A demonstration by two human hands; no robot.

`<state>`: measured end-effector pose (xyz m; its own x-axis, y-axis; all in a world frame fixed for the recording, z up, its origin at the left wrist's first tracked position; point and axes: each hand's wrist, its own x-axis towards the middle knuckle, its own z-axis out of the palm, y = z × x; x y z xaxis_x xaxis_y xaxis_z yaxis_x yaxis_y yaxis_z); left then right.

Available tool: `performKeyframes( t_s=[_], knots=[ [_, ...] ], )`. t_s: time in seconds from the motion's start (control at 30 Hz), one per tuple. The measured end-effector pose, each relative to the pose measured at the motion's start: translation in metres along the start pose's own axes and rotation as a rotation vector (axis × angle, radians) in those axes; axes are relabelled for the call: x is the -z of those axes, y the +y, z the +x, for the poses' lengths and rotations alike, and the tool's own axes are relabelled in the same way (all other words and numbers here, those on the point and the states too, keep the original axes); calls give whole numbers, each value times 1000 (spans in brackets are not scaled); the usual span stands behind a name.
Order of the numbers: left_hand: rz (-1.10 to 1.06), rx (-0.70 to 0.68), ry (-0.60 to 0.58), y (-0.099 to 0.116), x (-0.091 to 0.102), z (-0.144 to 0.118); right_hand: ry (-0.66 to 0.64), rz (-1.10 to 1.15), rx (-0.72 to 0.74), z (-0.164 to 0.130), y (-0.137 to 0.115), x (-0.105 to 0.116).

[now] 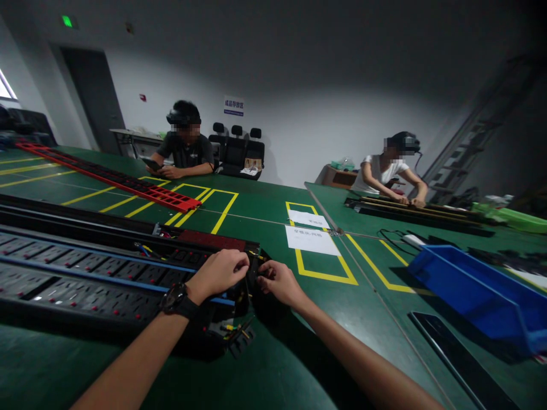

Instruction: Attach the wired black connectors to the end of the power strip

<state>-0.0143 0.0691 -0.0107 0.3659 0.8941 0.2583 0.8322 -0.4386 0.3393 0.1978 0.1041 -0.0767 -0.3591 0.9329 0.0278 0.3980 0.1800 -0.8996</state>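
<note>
Both hands work at the end of a long black power strip

The left hand (220, 273) and right hand (277, 282) pinch close together on the power strip (106, 273) end on the green table (273, 341); coloured wires (235, 330) hang loose, so its end looks unfinished.

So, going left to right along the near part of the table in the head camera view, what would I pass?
Black power strips → wristwatch → left hand → right hand → yellow-taped box → blue bin.
</note>
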Motion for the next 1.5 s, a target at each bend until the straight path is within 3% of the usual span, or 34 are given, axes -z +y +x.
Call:
performKeyframes(
  t_s=[0.27,0.43,0.57,0.67,0.77,0.97,1.2,1.5],
  knots=[
    [-9,17,-26,1,1,0,146,-245,244,-11,-10,-8],
    [-17,14,-25,3,2,-2,14,2,133,-7,-4,-16],
    [-39,34,-14,2,1,-2,14,291,131,-4,-1,-22],
    [-25,26,-21,1,0,-2,8,382,133,-6,-2,-25],
    [-1,12,-11,1,0,-3,21,391,99,-12,-3,-28],
    [19,34,-14,2,2,-5,66,298,210,-15,-1,-31],
    [21,0,-28,4,5,-7,41,280,231,-15,0,-28],
    [59,-1,51,1,3,-8,220,227,167,-24,-10,-28]
  ],
)
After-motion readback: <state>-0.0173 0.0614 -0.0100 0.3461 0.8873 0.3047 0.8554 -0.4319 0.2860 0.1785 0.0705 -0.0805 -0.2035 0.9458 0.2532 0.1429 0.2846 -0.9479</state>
